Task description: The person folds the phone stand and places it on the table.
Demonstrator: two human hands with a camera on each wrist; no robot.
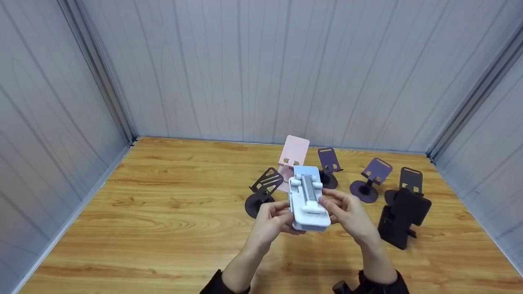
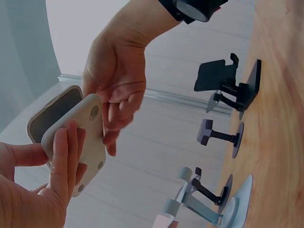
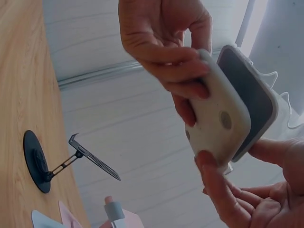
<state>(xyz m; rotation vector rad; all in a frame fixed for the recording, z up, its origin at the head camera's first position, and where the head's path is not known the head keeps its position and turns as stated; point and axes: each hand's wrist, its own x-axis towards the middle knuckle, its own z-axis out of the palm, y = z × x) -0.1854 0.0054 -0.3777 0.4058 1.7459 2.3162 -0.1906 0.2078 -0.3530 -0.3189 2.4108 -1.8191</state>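
Both hands hold a white folded phone stand (image 1: 312, 214) up above the table, in front of several other stands. My left hand (image 1: 270, 223) grips its left edge, and my right hand (image 1: 347, 212) grips the right edge with the thumb (image 1: 330, 204) against its upper face. A grey arm runs along the middle of that face. From the left wrist view, round pads dot the underside of the stand (image 2: 88, 147), and my left fingers (image 2: 61, 154) lie across it. A narrow gap separates its two plates, the inner face of one being grey.
Behind the held stand are a pink stand (image 1: 295, 149) and a dark purple one (image 1: 328, 159). A dark grey stand (image 1: 265, 183) is left. Farther right are a purple stand (image 1: 376, 169), a grey one (image 1: 410, 177) and a black one (image 1: 404, 216). Pale panels (image 1: 261, 73) enclose the wooden table (image 1: 163, 212).
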